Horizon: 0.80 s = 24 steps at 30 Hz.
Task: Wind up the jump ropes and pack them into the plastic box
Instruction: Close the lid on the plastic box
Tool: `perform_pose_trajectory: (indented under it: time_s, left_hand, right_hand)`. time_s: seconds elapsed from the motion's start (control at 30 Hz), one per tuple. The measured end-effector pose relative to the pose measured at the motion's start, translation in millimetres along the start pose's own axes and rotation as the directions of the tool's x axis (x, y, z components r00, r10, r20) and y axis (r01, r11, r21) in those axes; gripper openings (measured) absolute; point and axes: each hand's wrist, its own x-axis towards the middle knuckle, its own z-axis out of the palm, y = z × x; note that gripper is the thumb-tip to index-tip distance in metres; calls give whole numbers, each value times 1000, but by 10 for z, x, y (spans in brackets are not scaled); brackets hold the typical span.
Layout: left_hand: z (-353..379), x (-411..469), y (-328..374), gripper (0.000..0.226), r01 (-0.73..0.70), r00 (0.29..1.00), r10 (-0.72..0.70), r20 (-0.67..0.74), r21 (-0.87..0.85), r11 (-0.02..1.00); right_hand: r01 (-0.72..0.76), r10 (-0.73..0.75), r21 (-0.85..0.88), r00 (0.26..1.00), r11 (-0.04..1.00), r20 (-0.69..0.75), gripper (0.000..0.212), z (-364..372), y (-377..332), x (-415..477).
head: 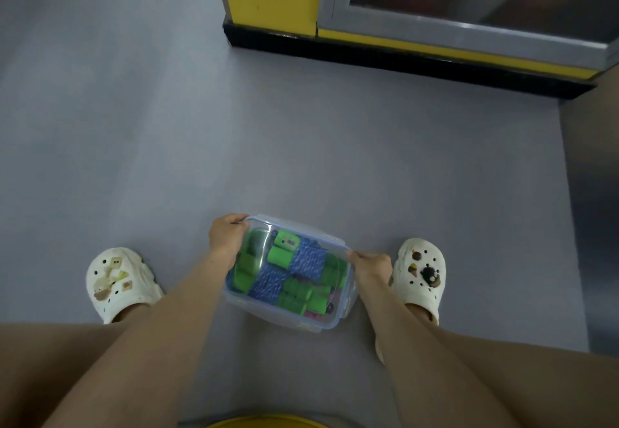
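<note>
Plastic box sat between the two hands, long axis running hand to hand. Left hand gripped its far-left corner and right hand gripped the far-right corner, neither nearer. Wound jump ropes lay inside.

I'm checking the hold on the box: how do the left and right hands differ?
The left hand grips the box's far left corner; the right hand grips its far right corner, nearer the person. The left hand overlaps the box in view; the right hand lies outside it, beside a white clog. Both curl fingers on the blue rim.
</note>
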Motion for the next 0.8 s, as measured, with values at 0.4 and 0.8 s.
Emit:
perform_pose_trajectory:
  time_s: [0.4,0.8]
  left_hand:
    - [-35,87,3,24,25,998,-23,61,-45,999]
    - [-67,131,-37,24,81,993,-71,93,-106,991]
  right_hand:
    - [-17,15,74,999,997,32,22,16,5,58]
    - [-59,64,92,997,994,-42,19,58,-50,44]
